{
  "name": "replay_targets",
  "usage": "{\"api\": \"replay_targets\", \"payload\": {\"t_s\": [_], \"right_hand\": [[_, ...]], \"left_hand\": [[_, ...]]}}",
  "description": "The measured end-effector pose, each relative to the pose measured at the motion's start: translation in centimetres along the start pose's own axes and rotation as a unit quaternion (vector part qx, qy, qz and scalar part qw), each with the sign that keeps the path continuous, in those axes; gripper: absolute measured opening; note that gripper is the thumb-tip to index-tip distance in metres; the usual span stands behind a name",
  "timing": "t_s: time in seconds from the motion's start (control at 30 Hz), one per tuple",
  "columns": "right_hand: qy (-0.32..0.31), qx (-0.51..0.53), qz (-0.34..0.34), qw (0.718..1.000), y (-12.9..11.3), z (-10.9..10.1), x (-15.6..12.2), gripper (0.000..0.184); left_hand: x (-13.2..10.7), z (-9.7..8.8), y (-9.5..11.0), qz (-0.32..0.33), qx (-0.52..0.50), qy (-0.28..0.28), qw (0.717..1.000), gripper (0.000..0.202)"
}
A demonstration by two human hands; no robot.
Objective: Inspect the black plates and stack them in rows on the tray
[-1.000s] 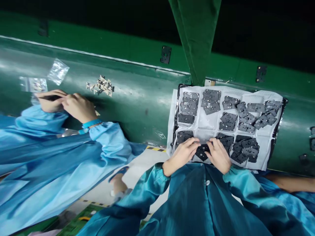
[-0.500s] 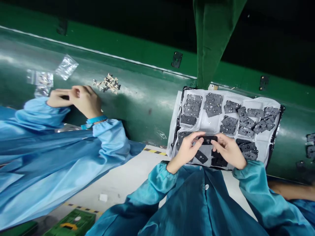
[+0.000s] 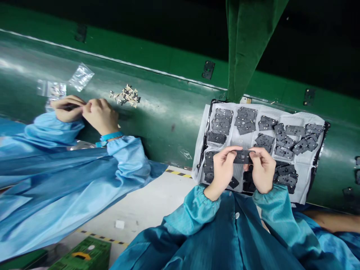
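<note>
Between my two hands is a small black rectangular plastic plate (image 3: 242,157) with cutouts, its broad face turned up towards me. My left hand (image 3: 224,165) pinches its left end with thumb and fingers. At the other end, my right hand (image 3: 262,167) grips it the same way. Both hands are over a shallow tray (image 3: 305,176) lined with white sheeting. Similar dark plates (image 3: 246,119) lie in loose piles in its compartments, and some in the near row are partly hidden by my hands.
At left, a co-worker's hands (image 3: 99,116) are closed together near clear plastic bags (image 3: 81,77) and a pile of small metal parts (image 3: 128,95). A green cloth strip (image 3: 243,48) hangs behind the tray. Black plates (image 3: 208,69) lie on the green belt (image 3: 168,62).
The plate has tilted so its broad face shows, where before it was nearly edge-on. My hands have turned with it, my left shifting right. The belt plates appear further right as the view shifts slightly.
</note>
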State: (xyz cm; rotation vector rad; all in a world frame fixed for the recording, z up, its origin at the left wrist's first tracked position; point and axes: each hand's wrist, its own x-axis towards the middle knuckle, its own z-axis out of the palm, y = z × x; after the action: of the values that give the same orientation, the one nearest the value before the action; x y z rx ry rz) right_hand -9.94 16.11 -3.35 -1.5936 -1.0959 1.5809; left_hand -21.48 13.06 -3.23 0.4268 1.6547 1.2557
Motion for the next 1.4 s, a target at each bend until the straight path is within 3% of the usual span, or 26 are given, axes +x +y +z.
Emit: {"api": "replay_targets", "payload": {"t_s": [0.17,0.3,0.4,0.5,0.57,0.63,0.73,0.8,0.87,0.97,1.13,1.33,1.4], "right_hand": [[0.043,-0.030,-0.044,0.998,0.0,-0.4,-0.2,0.018],[0.038,-0.031,-0.084,0.995,1.1,-0.3,2.3,0.022],[0.028,-0.124,-0.125,0.984,1.8,-0.5,6.7,0.027],[0.018,-0.317,-0.210,0.925,1.8,-1.5,9.2,0.030],[0.014,-0.415,-0.244,0.876,1.8,-2.4,7.8,0.028],[-0.023,-0.474,-0.236,0.848,2.4,-3.1,4.0,0.024],[-0.186,-0.555,-0.170,0.792,4.4,-3.1,-3.2,0.022],[-0.246,-0.613,-0.096,0.744,5.8,-2.5,-6.6,0.020],[-0.263,-0.655,-0.027,0.707,6.7,-1.7,-8.0,0.021],[-0.270,-0.676,0.012,0.685,6.8,-0.9,-7.8,0.020],[-0.291,-0.674,0.018,0.679,6.4,-0.7,-7.1,0.017],[-0.289,-0.651,0.024,0.702,6.9,-0.9,-7.4,0.015],[-0.281,-0.642,0.021,0.712,6.8,-1.0,-7.5,0.014]], "left_hand": [[0.6,-0.6,0.0,0.018,0.021,-0.044,0.999,0.020],[3.8,-0.5,-0.6,0.052,0.058,-0.082,0.994,0.024],[7.4,-0.2,-1.0,0.185,0.162,-0.077,0.966,0.019],[9.0,-1.2,-0.7,0.303,0.280,-0.088,0.906,0.020],[7.8,-2.8,-0.6,0.321,0.332,-0.134,0.877,0.023],[5.0,-4.7,-1.0,0.315,0.380,-0.228,0.840,0.022],[0.3,-6.9,-2.7,0.294,0.492,-0.378,0.727,0.026],[-1.7,-7.4,-4.3,0.280,0.566,-0.422,0.651,0.033],[-2.4,-7.2,-5.4,0.272,0.613,-0.431,0.604,0.035],[-1.7,-6.4,-5.9,0.267,0.643,-0.435,0.571,0.030],[-1.0,-5.7,-5.7,0.290,0.657,-0.442,0.538,0.010],[-2.2,-5.5,-6.5,0.310,0.660,-0.454,0.512,0.010],[-2.1,-5.5,-6.3,0.302,0.654,-0.462,0.517,0.009]]}}
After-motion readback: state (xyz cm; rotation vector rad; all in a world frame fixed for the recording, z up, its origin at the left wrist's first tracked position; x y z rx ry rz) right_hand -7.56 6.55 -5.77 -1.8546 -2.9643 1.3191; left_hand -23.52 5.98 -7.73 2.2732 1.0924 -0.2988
